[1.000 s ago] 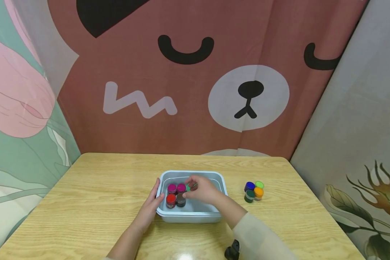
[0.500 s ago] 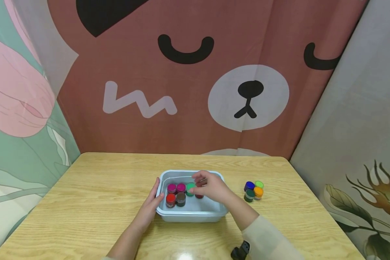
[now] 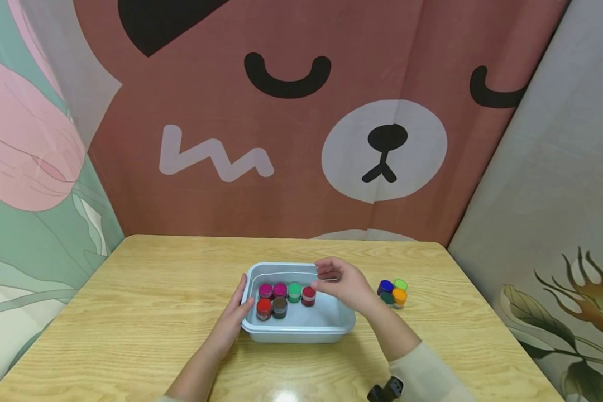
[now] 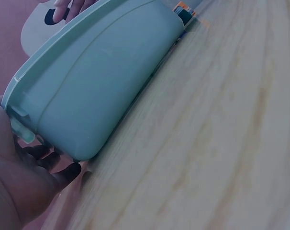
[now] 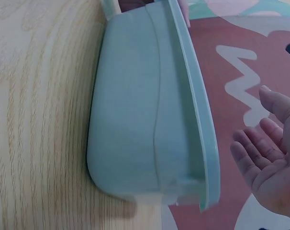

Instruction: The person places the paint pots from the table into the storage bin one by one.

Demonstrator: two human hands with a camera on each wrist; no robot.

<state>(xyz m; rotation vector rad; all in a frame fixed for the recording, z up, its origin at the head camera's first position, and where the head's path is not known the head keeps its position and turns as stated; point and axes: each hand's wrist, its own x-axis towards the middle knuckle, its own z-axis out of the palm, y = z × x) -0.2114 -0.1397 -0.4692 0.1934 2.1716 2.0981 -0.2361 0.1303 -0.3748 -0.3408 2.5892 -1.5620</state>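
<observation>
A light blue plastic basin (image 3: pixel 296 336) stands on the table in the head view. My left hand (image 3: pixel 230 318) holds its left end, thumb over the rim and fingers against the outer wall. Inside are small jars: two with magenta lids (image 3: pixel 280 290), a green one (image 3: pixel 294 292), a dark red one (image 3: pixel 309 296), a bright red one (image 3: pixel 264 309) and a brown one (image 3: pixel 279 307). My right hand (image 3: pixel 349 287) hovers over the basin's right side, fingers loosely bent and holding nothing. In the right wrist view, the right hand (image 5: pixel 274 158) is apart from the basin.
Right of the basin, small jars with blue (image 3: pixel 386 287), lime (image 3: pixel 401 285), orange (image 3: pixel 399 297) and dark green (image 3: pixel 387 300) lids stand clustered on the wooden table (image 3: pixel 156 312). A black device (image 3: pixel 384 389) shows beside the right sleeve. A printed bear curtain hangs behind.
My right hand has drawn back from the jars, up and to the right, uncovering the green and dark red jars. The left hand has stayed at the basin's end.
</observation>
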